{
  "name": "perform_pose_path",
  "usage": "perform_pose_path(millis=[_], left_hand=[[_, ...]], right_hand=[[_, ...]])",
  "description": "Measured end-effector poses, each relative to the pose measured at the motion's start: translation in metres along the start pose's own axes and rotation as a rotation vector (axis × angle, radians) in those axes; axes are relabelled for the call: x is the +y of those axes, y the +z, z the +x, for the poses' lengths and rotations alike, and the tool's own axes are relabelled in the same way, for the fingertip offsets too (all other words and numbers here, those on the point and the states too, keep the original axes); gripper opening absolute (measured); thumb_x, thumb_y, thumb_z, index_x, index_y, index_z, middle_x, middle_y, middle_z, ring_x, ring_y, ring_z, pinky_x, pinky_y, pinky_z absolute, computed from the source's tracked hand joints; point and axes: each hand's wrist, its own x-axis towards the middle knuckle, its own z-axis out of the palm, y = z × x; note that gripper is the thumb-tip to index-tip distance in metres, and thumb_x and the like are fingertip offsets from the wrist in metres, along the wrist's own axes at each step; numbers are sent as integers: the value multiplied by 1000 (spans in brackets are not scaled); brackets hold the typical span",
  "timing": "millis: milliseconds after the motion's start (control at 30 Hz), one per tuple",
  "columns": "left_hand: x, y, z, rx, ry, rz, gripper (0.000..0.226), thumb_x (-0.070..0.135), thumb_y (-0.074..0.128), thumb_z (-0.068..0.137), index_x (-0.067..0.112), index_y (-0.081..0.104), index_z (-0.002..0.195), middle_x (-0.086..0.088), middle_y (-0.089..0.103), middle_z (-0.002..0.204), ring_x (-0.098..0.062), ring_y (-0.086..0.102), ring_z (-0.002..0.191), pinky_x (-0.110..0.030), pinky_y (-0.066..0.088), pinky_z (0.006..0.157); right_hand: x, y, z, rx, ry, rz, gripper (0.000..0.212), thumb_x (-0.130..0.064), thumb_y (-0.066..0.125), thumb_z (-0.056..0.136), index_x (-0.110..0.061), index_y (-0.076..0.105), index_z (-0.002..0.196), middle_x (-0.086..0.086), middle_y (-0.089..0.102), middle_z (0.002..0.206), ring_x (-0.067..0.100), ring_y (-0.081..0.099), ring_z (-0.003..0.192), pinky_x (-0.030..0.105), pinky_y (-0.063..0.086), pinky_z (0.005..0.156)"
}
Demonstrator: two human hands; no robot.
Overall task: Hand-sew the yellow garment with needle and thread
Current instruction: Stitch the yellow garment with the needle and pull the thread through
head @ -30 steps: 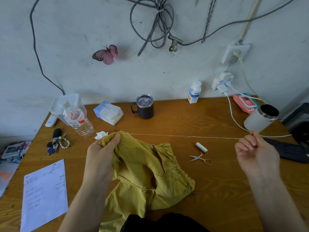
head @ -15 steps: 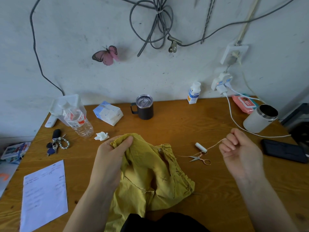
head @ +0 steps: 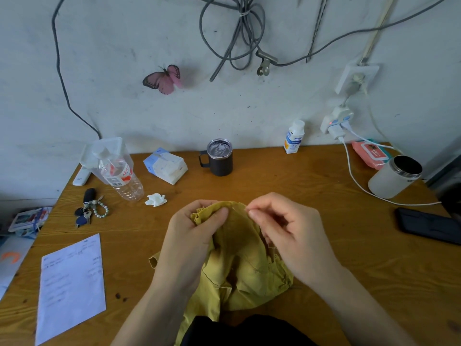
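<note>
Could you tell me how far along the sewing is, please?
Done: one stitch's thread drawn taut a second ago. In hand: left hand grips the yellow garment; right hand pinches, presumably the needle, at its edge. Left: likely more stitches, then knotting.

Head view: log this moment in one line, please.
task: hand-sewing | left hand: grips garment fold | right hand: fingers pinch at garment's top edge | needle: too small to see

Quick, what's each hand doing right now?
Left hand: closed, gripping the yellow garment at its top edge.
Right hand: fingers pinched at that edge; what they pinch cannot be told.
</note>
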Motion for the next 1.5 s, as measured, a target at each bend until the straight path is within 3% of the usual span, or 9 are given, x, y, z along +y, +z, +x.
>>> perform_pose_path(millis=[200,467,533,667,800,967,1267,1400,1500], left_hand=[[1,1,-3,-28,-7,-9,19,11,62,88,17,76,77,-12,75,78,-24,71,73,-35,56,70],[2,1,-4,-35,4,16,13,14,65,85,17,76,78,-10,75,80,-26,72,79,-38,56,75],[2,1,-5,-26,36,58,13,14,66,84,19,76,78,-7,76,78,-24,72,78,-35,57,74],[1,2,-7,39,202,243,15,13,70,83,25,76,75,6,74,72,-5,68,69,-13,50,59],[-2,4,-10,97,329,344,16,11,73,80,27,76,77,11,74,73,-3,67,70,-15,52,62],[-3,8,-13,147,413,384,22,10,75,76,31,73,76,18,72,75,1,66,70,-9,49,60],[-11,14,-17,187,498,486,28,9,75,76,36,70,76,17,71,69,0,67,70,-13,52,61],[-17,14,-16,179,445,472,22,5,75,76,28,74,77,13,72,71,-2,67,71,-18,55,63],[-15,11,-14,132,322,323,19,9,74,76,28,76,73,8,74,71,-6,68,68,-22,56,63]], right_hand=[[-2,5,0,1,-36,-192,20,-28,55,89,-16,70,89,-8,67,69,6,61,60,28,50,50],[-5,3,1,7,-18,-252,19,-27,57,88,-17,72,89,-10,67,65,6,60,54,30,49,45],[-6,2,2,3,-14,-261,18,-27,57,87,-17,72,88,-10,66,64,5,60,54,29,49,45],[-9,1,1,0,-9,-300,17,-27,58,86,-18,72,86,-11,65,62,3,58,52,25,48,44],[-12,2,0,4,-7,-359,14,-26,58,85,-19,71,82,-12,61,56,1,53,47,19,43,40],[-16,4,0,10,7,-451,12,-25,59,84,-20,69,79,-17,49,51,-3,38,41,8,25,40],[-18,12,-2,-27,3,-606,17,-22,54,83,-18,68,74,-10,53,46,6,46,35,23,40,32],[-15,13,-2,-55,4,-591,16,-19,55,85,-16,69,78,-9,56,48,7,49,38,25,44,34],[-11,10,-3,-78,22,-454,9,-21,61,89,-17,69,85,-10,61,57,2,54,46,20,45,41]])
